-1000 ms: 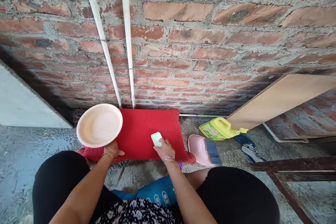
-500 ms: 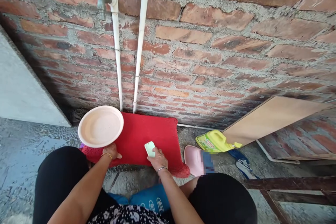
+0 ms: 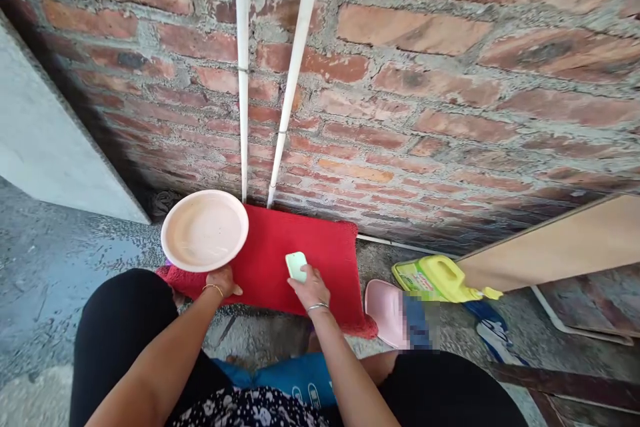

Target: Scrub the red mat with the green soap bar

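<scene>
My left hand lies on the front edge of a red mat, just below a pale pink basin. Its thumb is stretched out to the right, while the other fingers are partly hidden beneath the basin's rim. The basin rests on the mat's left end, with a few dark specks inside. My right hand is closed around a pale green, rounded block, held against the middle of the mat. Its underside is hidden, so I cannot tell whether it is a brush or a bar of soap.
A yellow jug lies near a pink plastic seat or scoop-like piece, partly blurred out. Two white pipes run down the brick wall. A tan board leans at right; a pale slab stands left. The floor looks wet.
The view has shifted, so everything sits a little further right. The pale green block has moved slightly away from me over the mat. My left hand and the basin hold their place.
</scene>
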### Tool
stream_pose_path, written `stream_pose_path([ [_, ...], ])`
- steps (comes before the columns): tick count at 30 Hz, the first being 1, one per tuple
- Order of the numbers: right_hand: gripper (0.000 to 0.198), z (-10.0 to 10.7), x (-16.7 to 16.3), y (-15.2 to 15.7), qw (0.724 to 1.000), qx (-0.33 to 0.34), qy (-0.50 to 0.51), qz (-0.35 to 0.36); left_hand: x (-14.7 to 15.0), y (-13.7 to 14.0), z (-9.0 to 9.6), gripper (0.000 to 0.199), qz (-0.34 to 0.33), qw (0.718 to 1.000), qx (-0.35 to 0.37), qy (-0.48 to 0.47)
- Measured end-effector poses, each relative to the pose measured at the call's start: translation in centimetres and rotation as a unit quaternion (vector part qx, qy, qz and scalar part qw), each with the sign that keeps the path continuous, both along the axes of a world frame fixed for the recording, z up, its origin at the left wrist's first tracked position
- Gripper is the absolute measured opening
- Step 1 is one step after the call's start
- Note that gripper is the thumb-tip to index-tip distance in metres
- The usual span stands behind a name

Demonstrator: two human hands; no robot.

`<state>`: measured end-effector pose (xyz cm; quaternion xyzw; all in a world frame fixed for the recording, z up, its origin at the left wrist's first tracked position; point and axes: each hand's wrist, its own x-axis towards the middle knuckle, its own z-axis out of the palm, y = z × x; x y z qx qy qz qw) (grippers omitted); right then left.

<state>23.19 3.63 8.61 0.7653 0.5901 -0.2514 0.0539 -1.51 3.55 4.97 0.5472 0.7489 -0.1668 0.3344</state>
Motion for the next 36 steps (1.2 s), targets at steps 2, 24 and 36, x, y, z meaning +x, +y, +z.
stream_pose_path([
  [2,0.043,-0.4,-3.3,1.0,0.998,0.004,0.013,0.061,0.0,0.1,0.0,0.071,-0.005,1.000,-0.008,0.017],
  [24,0.046,0.1,3.5,2.5,0.999,-0.012,-0.024,-0.044,0.4,0.0,1.0,0.064,-0.007,1.000,0.010,0.014],
  [36,0.042,-0.5,-9.9,6.5,0.986,-0.005,0.002,0.169,0.6,0.3,0.9,0.076,0.013,1.000,0.003,0.021],
])
